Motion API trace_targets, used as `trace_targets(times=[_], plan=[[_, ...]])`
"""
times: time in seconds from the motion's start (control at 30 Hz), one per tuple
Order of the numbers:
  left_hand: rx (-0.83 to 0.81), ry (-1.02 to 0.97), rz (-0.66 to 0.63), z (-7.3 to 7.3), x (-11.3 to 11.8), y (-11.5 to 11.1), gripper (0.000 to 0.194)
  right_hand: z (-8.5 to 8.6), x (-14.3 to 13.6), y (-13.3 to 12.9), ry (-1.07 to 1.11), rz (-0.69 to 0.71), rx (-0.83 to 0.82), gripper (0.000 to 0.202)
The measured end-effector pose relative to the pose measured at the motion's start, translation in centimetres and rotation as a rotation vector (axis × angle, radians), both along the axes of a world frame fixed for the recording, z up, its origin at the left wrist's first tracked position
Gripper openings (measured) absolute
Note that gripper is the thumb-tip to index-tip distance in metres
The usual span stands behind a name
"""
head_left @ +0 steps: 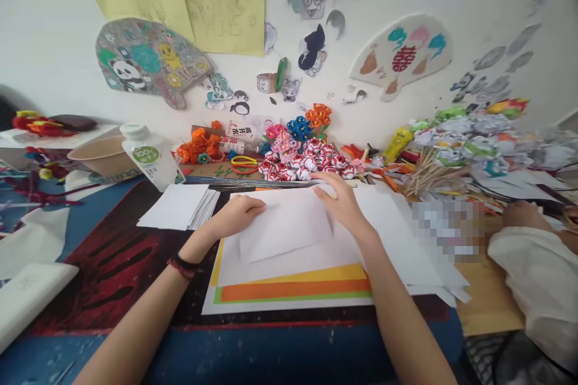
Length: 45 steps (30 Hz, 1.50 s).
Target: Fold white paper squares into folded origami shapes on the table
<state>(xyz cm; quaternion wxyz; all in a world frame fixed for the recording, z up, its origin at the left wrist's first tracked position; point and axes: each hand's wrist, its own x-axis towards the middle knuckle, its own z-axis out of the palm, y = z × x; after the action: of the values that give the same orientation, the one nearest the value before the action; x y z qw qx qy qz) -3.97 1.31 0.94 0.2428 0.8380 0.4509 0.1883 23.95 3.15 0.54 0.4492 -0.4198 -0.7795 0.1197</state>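
A white sheet of paper (pixel 284 225) is held between my two hands, above a pile of white, yellow, orange and green sheets (pixel 293 290). My left hand (pixel 237 215) pinches its left edge, thumb over the paper. At the upper right of the sheet, my right hand (pixel 338 201) grips it, with thumb and fingers around its edge. More white sheets (pixel 397 234) lie to the right of the pile, partly behind my right forearm. A stack of small white papers (pixel 174 206) sits left of my left hand.
Red and white paper flowers (pixel 311 162) line the wall behind the paper. A white bottle (pixel 151 156) and a brown bowl (pixel 102 153) stand at back left. Stemmed flowers (pixel 465 144) lie back right. Another person's sleeve (pixel 537 277) is at the right edge.
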Motion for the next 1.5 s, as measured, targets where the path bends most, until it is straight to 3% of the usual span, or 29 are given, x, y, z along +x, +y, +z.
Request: trace_targets(times=[0.1,0.2,0.33,0.6,0.73,0.87,1.0,1.2,1.5], plan=[[-0.004,0.017,-0.057,-0.1,0.9,0.6,0.033,-0.9,-1.7,-0.3,-0.237,0.075,-0.044,0.029],[-0.044,-0.012,-0.057,-0.2,1.6,0.8,0.029,-2.0,-3.1,-0.4,-0.344,0.096,-0.160,0.010],[-0.051,0.002,0.061,-0.6,1.0,1.1,0.028,-2.8,-3.1,-0.3,-0.303,0.038,-0.336,0.010],[0.086,0.096,0.133,-0.7,-0.4,1.1,0.032,-3.4,-2.3,0.4,-0.186,0.068,-0.398,0.006],[0.310,0.263,0.194,-0.4,1.2,0.0,0.026,-3.6,-2.3,0.1,-0.179,0.068,-0.364,0.008],[0.536,0.361,0.089,-0.4,4.1,-1.4,0.023,-3.3,-3.0,-0.6,-0.223,0.104,-0.280,0.011],[0.390,0.290,0.115,-0.7,5.5,-1.8,0.021,-2.7,-3.8,-1.5,-0.252,0.155,-0.236,0.015],[0.016,0.019,0.092,-1.0,4.6,-1.3,0.019,-2.4,-4.1,-1.8,-0.240,0.220,-0.260,0.008],[-0.070,-0.068,0.004,-1.9,4.5,-1.0,0.018,-2.3,-4.1,-1.7,-0.195,0.302,-0.295,0.004]])
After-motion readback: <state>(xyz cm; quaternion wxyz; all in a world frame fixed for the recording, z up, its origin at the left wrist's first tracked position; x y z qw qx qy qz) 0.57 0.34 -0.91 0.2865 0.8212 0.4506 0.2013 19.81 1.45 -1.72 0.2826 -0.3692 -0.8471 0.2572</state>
